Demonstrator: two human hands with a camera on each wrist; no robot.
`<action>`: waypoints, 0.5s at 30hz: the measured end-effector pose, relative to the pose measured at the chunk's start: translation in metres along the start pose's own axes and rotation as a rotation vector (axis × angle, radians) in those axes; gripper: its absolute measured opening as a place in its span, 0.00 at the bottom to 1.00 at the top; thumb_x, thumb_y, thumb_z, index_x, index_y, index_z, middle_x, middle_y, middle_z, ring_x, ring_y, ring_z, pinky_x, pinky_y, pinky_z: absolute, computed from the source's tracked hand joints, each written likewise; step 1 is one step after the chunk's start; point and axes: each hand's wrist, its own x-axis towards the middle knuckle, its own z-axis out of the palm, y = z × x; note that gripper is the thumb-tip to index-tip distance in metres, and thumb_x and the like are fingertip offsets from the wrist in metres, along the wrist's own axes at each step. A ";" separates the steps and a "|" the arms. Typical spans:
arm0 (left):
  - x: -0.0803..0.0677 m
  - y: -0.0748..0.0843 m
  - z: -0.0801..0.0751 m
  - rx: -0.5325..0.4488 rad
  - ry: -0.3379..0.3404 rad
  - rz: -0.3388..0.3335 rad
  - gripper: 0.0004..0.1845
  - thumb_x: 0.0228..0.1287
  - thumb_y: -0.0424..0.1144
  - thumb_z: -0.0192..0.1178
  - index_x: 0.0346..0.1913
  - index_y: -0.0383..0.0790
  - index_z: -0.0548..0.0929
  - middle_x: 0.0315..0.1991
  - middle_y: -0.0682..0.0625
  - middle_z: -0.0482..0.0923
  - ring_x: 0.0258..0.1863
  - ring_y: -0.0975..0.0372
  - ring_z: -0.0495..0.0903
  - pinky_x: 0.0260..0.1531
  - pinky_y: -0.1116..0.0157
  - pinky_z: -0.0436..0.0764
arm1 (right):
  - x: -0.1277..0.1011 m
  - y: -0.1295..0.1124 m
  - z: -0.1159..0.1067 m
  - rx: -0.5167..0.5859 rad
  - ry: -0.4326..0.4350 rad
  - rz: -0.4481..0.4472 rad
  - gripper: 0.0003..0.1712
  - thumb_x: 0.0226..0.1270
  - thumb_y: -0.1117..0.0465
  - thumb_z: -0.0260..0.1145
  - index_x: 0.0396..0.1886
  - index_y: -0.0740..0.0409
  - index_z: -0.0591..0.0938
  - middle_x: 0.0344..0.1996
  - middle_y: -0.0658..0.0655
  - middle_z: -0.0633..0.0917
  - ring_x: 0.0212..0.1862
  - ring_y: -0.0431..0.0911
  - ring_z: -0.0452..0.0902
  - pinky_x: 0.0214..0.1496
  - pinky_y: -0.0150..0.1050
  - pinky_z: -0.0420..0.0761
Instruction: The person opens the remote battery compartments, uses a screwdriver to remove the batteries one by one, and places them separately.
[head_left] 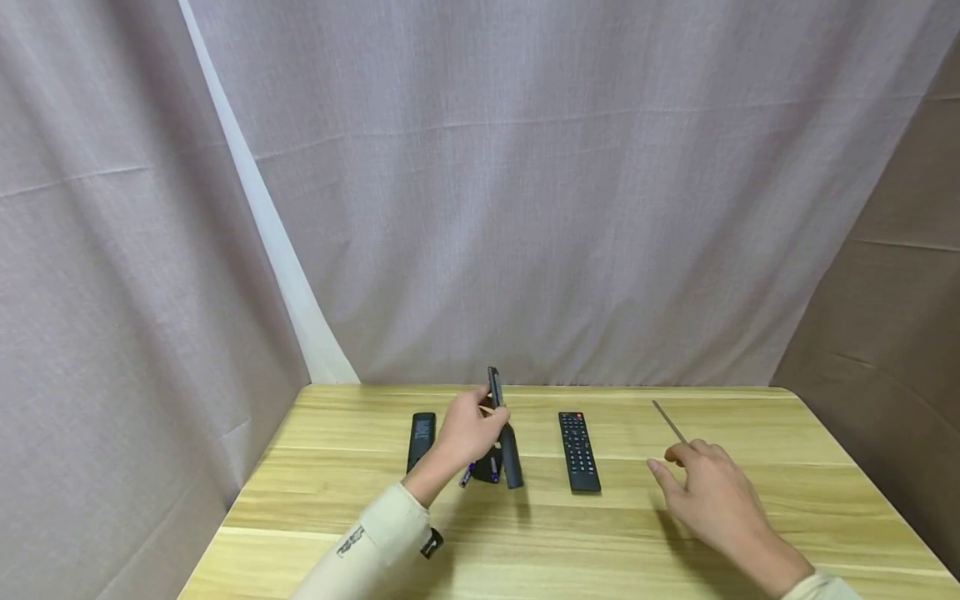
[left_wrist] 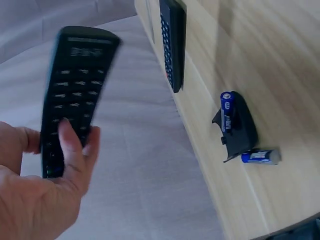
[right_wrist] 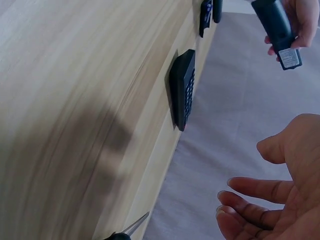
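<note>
My left hand (head_left: 468,429) grips a black remote control (left_wrist: 75,95) above the table, thumb and fingers on its edges. In the left wrist view its keypad shows; in the right wrist view, its back with a pale label. Beneath it on the table lies a curved black plastic cover (left_wrist: 242,125). One blue battery (left_wrist: 227,107) rests on that cover and another battery (left_wrist: 262,156) lies against its edge. My right hand (head_left: 712,496) hovers over the right side with relaxed, spread fingers, holding nothing. Close by is a screwdriver (right_wrist: 136,223) with a thin metal shaft and dark handle.
A second remote (head_left: 579,454) lies keys up near the middle of the wooden table (head_left: 360,517). Left of the cover there is another dark remote (head_left: 422,433), partly behind the left forearm. A grey curtain (head_left: 562,208) hangs along the table's back edge.
</note>
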 end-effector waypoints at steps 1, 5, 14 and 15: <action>-0.002 -0.001 -0.002 -0.027 0.001 0.013 0.27 0.76 0.38 0.58 0.73 0.28 0.75 0.52 0.36 0.86 0.34 0.61 0.88 0.33 0.60 0.94 | 0.000 -0.002 0.000 0.001 0.007 -0.007 0.21 0.74 0.49 0.71 0.45 0.66 0.88 0.42 0.64 0.89 0.46 0.61 0.83 0.46 0.65 0.86; -0.013 -0.005 -0.010 -0.141 -0.008 0.023 0.24 0.79 0.37 0.56 0.72 0.30 0.75 0.52 0.36 0.88 0.38 0.59 0.90 0.40 0.55 0.96 | -0.002 -0.009 0.000 0.002 0.039 -0.029 0.19 0.72 0.51 0.73 0.44 0.64 0.88 0.43 0.64 0.89 0.47 0.62 0.84 0.48 0.65 0.87; -0.025 -0.020 -0.016 -0.320 -0.026 0.075 0.24 0.82 0.34 0.55 0.74 0.29 0.71 0.57 0.32 0.88 0.47 0.52 0.93 0.41 0.63 0.96 | -0.005 -0.020 0.002 -0.004 0.023 -0.043 0.18 0.72 0.50 0.74 0.43 0.62 0.89 0.40 0.59 0.89 0.46 0.59 0.84 0.46 0.63 0.88; -0.026 -0.021 -0.016 -0.330 -0.026 0.082 0.23 0.82 0.33 0.55 0.74 0.29 0.71 0.56 0.32 0.88 0.47 0.52 0.93 0.41 0.63 0.96 | -0.005 -0.021 0.002 -0.004 0.026 -0.046 0.18 0.72 0.50 0.74 0.43 0.62 0.89 0.40 0.59 0.89 0.45 0.58 0.85 0.46 0.63 0.88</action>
